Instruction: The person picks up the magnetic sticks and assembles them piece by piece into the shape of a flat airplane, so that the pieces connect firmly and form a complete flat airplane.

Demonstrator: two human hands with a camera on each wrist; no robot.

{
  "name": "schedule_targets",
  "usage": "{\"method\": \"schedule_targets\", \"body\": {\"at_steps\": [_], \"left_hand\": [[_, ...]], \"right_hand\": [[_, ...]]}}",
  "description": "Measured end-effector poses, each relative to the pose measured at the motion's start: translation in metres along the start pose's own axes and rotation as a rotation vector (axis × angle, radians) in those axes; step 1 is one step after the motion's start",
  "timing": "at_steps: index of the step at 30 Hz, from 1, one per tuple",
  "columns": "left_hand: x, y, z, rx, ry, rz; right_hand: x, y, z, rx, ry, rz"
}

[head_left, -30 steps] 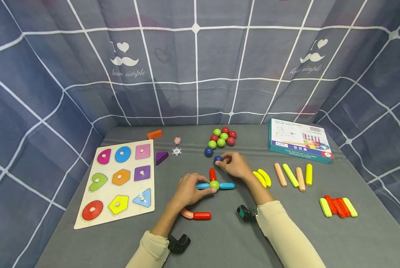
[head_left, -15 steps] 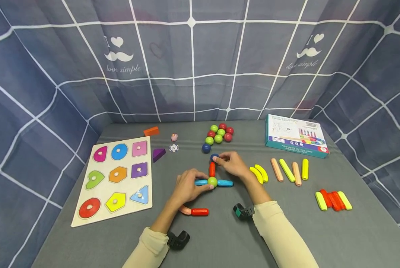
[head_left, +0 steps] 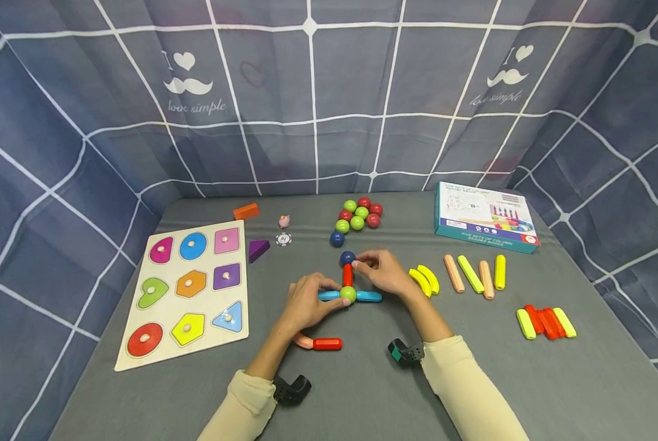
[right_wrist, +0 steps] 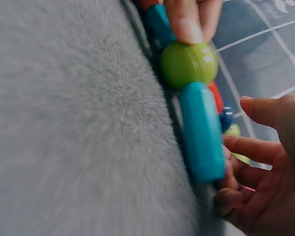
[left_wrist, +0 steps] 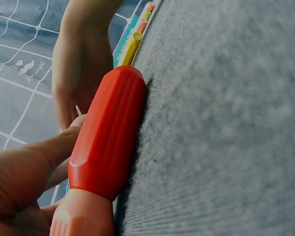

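My left hand (head_left: 310, 299) holds a green ball (head_left: 348, 294), thumb on it and fingers around the left blue stick (head_left: 329, 296). Another blue stick (head_left: 369, 296) joins the ball on the right; a red stick (head_left: 348, 275) joins it at the back. A dark blue ball (head_left: 347, 258) sits at the red stick's far end. Beside that ball is my right hand (head_left: 384, 271), its thumb and index finger spread apart in the right wrist view. Near my left wrist lies a red stick (left_wrist: 108, 132) joined to a curved peach piece (left_wrist: 83, 214).
Behind are a loose blue ball (head_left: 337, 239) and several red and green balls (head_left: 357, 223). A shape puzzle board (head_left: 158, 361) lies left. To the right are yellow curved pieces (head_left: 428, 278), loose sticks (head_left: 470, 274), a red-yellow cluster (head_left: 546, 322) and a box (head_left: 486, 215).
The right hand has brought the dark blue ball onto the far end of the red stick and its fingers have parted from it. The left hand keeps its hold.
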State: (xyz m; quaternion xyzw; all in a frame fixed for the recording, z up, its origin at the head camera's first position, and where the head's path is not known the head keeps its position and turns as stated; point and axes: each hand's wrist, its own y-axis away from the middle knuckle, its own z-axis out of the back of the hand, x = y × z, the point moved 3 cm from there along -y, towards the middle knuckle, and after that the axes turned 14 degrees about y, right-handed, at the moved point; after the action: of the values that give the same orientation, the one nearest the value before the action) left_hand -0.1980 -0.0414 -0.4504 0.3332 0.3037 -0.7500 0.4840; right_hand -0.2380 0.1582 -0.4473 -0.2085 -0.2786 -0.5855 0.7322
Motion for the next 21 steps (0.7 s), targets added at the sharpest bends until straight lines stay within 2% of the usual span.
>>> {"method": "schedule_targets", "body": {"at_steps": [4,9,10,13,15,17,19,21], "left_hand": [[0.001,0.001,0.001,-0.007,0.001,0.002],[0.000,0.002,0.001,-0.013,-0.002,-0.003],[0.000,0.002,0.001,-0.012,0.002,-0.006],[-0.002,0.002,0.000,-0.006,0.004,-0.008],[-0.002,0.002,-0.001,-0.006,0.005,-0.011],[-0.002,0.002,-0.001,-0.010,0.004,-0.014],[-0.002,0.001,-0.002,-0.016,0.001,-0.018],[-0.002,0.000,-0.002,-0.016,-0.001,-0.017]], "right_hand": [[-0.008,0.029,0.023,-0.053,0.004,0.016],[-0.038,0.080,0.078,-0.220,0.173,-0.039],[-0.046,0.093,0.090,-0.254,0.229,-0.080],[-0.071,0.132,0.120,-0.323,0.408,-0.280],[-0.087,0.156,0.134,-0.323,0.513,-0.442],[-0.100,0.177,0.142,-0.294,0.578,-0.561],[-0.110,0.191,0.145,-0.276,0.598,-0.626],[-0.117,0.200,0.144,-0.267,0.608,-0.656]]}}
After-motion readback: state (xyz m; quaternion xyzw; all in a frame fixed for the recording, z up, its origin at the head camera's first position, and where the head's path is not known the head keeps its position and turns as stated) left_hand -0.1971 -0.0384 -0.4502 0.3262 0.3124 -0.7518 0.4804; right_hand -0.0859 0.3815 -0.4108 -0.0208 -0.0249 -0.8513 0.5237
